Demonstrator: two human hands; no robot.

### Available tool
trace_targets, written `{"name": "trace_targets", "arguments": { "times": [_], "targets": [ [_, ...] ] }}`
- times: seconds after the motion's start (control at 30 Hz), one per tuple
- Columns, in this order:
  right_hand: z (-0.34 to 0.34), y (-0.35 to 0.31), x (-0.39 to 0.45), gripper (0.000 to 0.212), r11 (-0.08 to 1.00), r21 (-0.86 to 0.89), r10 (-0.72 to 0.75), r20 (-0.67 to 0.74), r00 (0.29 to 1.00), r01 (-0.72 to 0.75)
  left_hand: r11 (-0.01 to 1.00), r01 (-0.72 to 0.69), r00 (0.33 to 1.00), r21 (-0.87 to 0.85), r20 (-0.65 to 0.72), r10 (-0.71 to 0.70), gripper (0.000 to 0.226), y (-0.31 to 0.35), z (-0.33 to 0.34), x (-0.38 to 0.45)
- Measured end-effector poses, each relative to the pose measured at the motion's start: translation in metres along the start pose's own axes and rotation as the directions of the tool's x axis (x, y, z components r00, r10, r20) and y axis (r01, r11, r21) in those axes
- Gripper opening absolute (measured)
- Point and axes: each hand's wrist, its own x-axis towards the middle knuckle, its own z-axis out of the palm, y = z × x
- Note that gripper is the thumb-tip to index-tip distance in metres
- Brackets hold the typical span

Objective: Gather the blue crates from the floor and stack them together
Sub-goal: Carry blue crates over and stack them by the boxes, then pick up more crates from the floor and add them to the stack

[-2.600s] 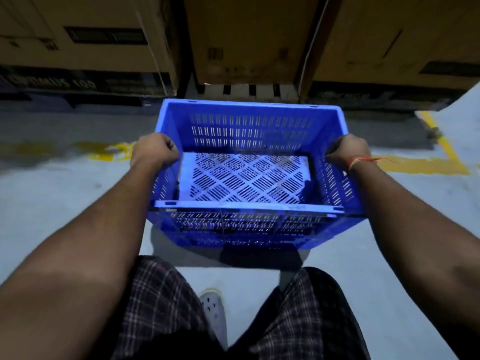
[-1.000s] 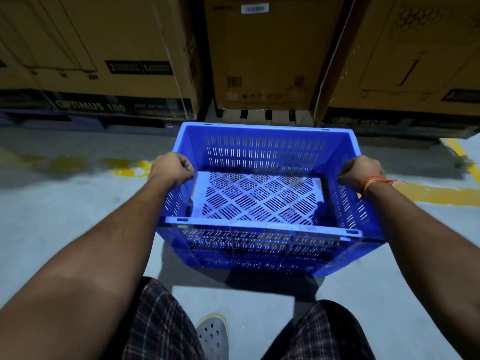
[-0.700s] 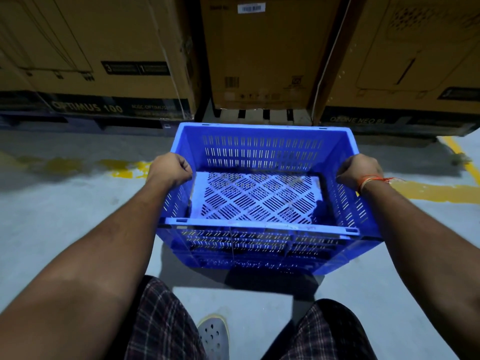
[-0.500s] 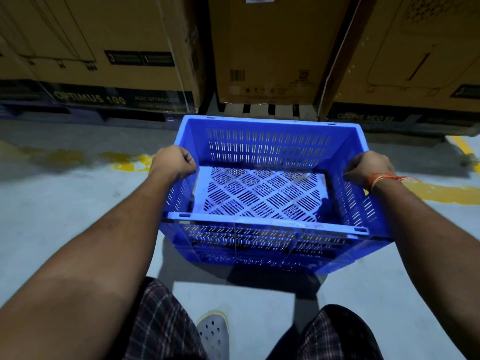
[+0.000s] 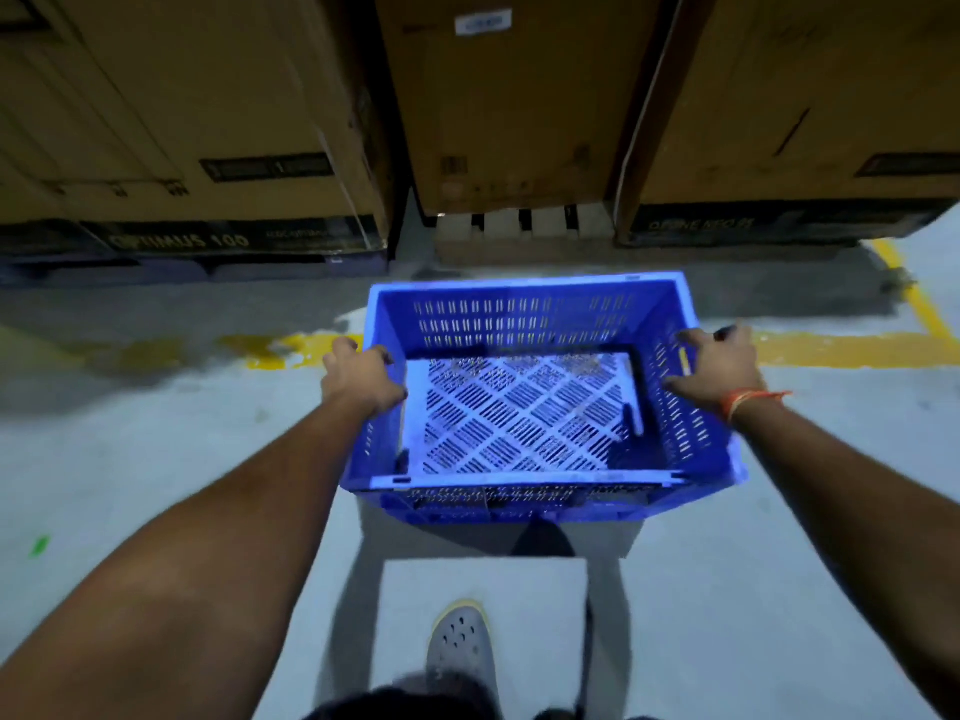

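A blue slatted crate (image 5: 524, 317) with a lattice floor sits low in front of me, over the grey concrete floor; blur hides whether it touches the ground. My left hand (image 5: 360, 379) lies on its left rim with fingers bent over the edge into the crate. On the right rim, my right hand (image 5: 719, 367) has its fingers spread and straight, lying against the wall rather than gripping it. An orange thread circles that wrist.
Large cardboard boxes (image 5: 208, 122) on pallets form a wall just beyond the crate. Yellow floor lines (image 5: 841, 349) run left and right behind it. My grey shoe (image 5: 460, 644) stands on the floor below the crate.
The crate has dropped lower and away from my body. My right hand has opened from a fist on the rim to spread fingers; the left hand's grip looks looser.
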Motion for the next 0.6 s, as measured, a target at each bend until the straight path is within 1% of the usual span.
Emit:
{"name": "trace_targets", "arguments": {
  "times": [0.03, 0.07, 0.17, 0.23, 0.33, 0.43, 0.5, 0.53, 0.6],
  "targets": [
    [-0.017, -0.005, -0.015, 0.072, 0.999, 0.040, -0.001, -0.048, 0.999, 0.003, 0.999, -0.020, 1.000, -0.041, -0.013, 0.019, 0.056, 0.012, -0.018, -0.016],
    [-0.036, -0.013, -0.032, 0.067, 0.997, 0.080, -0.020, -0.065, 0.998, 0.025, 0.995, -0.062, 0.998, -0.078, -0.014, 0.061, 0.054, 0.023, -0.036, -0.032],
    [-0.098, -0.037, -0.086, 0.057, 0.959, 0.266, -0.097, 0.004, 0.995, 0.092, 0.961, -0.196, 0.978, -0.195, 0.039, 0.207, 0.048, 0.054, -0.093, -0.086],
    [-0.143, -0.049, -0.129, 0.053, 0.929, 0.360, -0.104, 0.033, 0.994, 0.085, 0.930, -0.237, 0.961, -0.280, 0.069, 0.266, 0.040, 0.078, -0.135, -0.128],
    [-0.206, -0.062, -0.206, 0.047, 0.891, 0.455, -0.048, 0.077, 0.996, 0.008, 0.892, -0.263, 0.920, -0.368, 0.183, 0.347, 0.035, 0.114, -0.188, -0.197],
    [-0.253, -0.063, -0.280, 0.041, 0.849, 0.521, 0.044, 0.093, 0.995, -0.086, 0.859, -0.277, 0.838, -0.430, 0.330, 0.435, 0.040, 0.145, -0.223, -0.251],
    [-0.276, -0.059, -0.321, 0.039, 0.807, 0.561, 0.147, 0.110, 0.983, -0.184, 0.834, -0.317, 0.780, -0.452, 0.376, 0.501, 0.047, 0.166, -0.239, -0.278],
    [-0.285, -0.055, -0.342, 0.038, 0.789, 0.567, 0.204, 0.121, 0.971, -0.236, 0.811, -0.350, 0.742, -0.469, 0.389, 0.546, 0.051, 0.177, -0.243, -0.290],
    [-0.295, -0.042, -0.377, 0.036, 0.737, 0.584, 0.321, 0.138, 0.937, -0.339, 0.758, -0.438, 0.647, -0.483, 0.416, 0.639, 0.053, 0.201, -0.247, -0.308]
  ]
}}
